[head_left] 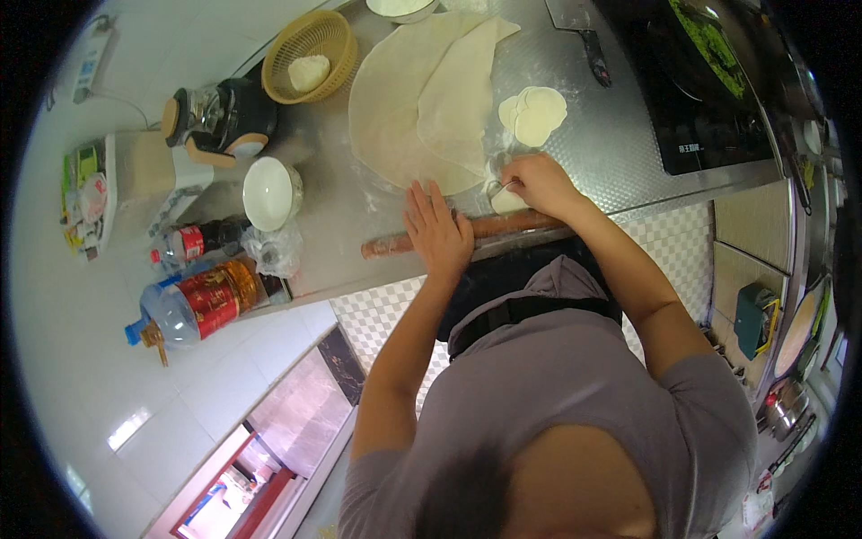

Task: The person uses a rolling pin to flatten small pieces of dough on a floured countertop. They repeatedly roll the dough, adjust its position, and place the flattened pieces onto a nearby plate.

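Observation:
A large thin sheet of rolled dough (397, 101), its right part folded over, lies on the steel countertop (323, 249). My left hand (439, 236) rests palm down across a wooden rolling pin (495, 228) at the counter's front edge, fingers spread and fingertips at the sheet's lower edge. My right hand (542, 185) has its fingers bent at a small piece of dough (508, 201), just above the pin's right part; they appear to pinch its edge. Beyond that hand sits a stack of overlapping round dough wrappers (534, 113).
A yellow basket (273, 77) with a dough lump, a white bowl (269, 194), and an oil bottle (209, 303) stand left. A cleaver (594, 57) lies at the back right, beside a black cooktop (700, 128) bearing a pan of chopped greens (710, 50). Another bowl (404, 10) stands behind the sheet.

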`<state>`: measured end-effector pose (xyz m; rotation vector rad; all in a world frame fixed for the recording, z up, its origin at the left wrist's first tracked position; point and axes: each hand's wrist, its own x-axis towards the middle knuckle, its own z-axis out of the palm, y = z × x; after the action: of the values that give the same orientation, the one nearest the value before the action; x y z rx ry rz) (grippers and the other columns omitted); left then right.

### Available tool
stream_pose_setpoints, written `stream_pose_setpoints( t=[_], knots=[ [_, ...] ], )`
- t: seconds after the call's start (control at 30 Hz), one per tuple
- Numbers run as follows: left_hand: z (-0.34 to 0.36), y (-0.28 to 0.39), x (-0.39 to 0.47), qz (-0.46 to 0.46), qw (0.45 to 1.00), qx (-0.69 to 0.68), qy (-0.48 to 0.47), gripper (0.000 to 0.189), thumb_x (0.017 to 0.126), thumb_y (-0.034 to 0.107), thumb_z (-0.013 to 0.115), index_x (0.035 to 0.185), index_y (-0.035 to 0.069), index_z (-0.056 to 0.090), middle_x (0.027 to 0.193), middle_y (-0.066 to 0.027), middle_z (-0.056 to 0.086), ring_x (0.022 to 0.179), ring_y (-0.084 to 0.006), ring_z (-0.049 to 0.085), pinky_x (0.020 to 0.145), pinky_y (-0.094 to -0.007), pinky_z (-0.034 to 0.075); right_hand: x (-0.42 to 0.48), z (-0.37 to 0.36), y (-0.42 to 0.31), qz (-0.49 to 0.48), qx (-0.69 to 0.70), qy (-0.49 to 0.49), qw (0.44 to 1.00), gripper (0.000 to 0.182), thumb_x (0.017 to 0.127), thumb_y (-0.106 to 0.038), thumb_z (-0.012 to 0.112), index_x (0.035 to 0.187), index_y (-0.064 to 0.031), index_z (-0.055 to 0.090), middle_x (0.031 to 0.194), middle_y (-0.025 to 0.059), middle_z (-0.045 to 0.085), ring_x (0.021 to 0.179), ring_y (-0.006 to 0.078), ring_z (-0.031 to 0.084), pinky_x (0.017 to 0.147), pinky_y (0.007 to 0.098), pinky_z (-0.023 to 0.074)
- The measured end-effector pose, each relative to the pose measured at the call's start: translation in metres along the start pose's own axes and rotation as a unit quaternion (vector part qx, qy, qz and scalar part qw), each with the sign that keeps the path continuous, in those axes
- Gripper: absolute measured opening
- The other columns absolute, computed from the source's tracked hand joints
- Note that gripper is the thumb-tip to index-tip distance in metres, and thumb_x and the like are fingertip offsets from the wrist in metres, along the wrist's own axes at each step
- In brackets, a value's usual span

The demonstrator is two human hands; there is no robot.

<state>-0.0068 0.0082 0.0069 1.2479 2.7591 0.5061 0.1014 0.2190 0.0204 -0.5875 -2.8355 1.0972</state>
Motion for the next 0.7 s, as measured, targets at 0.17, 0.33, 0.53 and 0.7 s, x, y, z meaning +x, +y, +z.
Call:
stream_pose_setpoints(
  t=[0.17,0.33,0.53,0.7],
  knots=[
    [0.003,-0.001,-0.010,-0.009,1.000,0.017,-0.009,0.076,0.083,0.022,0.056,0.152,0.002,0.033,0.160,-0.0260,0.023,0.149,-0.0427,0.021,0.117,-0.0595,0.018,0.029,-0.045,0.020,0.113,0.094,0.129,0.981,0.014,0.083,-0.008,0.068,0.095,-0.0053,0.073,0.089,0.0149,0.070,0.085,0.0356,0.066,0.079,0.0426,0.0524],
    [0.001,0.002,0.001,-0.003,1.000,0.019,0.000,0.074,0.083,0.022,0.056,0.150,0.000,0.036,0.159,-0.0262,0.025,0.148,-0.0429,0.022,0.116,-0.0607,0.019,0.089,-0.047,0.053,0.070,-0.091,0.216,0.970,0.017,0.081,-0.016,0.069,0.095,-0.0088,0.075,0.092,0.0153,0.071,0.090,0.0362,0.066,0.083,0.0461,0.0525],
    [0.005,0.002,-0.001,0.008,0.999,0.028,0.031,0.071,0.082,0.020,0.055,0.149,0.001,0.038,0.158,-0.0260,0.028,0.146,-0.0431,0.026,0.114,-0.0612,0.022,0.134,-0.029,0.032,0.099,-0.066,0.111,0.987,0.016,0.074,-0.018,0.073,0.089,-0.0104,0.074,0.090,0.0150,0.072,0.090,0.0356,0.068,0.081,0.0474,0.0534],
    [0.005,0.003,-0.009,0.007,0.999,0.031,0.033,0.072,0.083,0.020,0.055,0.150,0.001,0.038,0.159,-0.0257,0.028,0.146,-0.0434,0.027,0.113,-0.0621,0.024,0.113,-0.048,0.011,0.181,0.000,0.052,0.982,0.015,0.074,-0.017,0.074,0.086,-0.0093,0.071,0.089,0.0144,0.072,0.089,0.0345,0.069,0.079,0.0448,0.0543]
  ],
)
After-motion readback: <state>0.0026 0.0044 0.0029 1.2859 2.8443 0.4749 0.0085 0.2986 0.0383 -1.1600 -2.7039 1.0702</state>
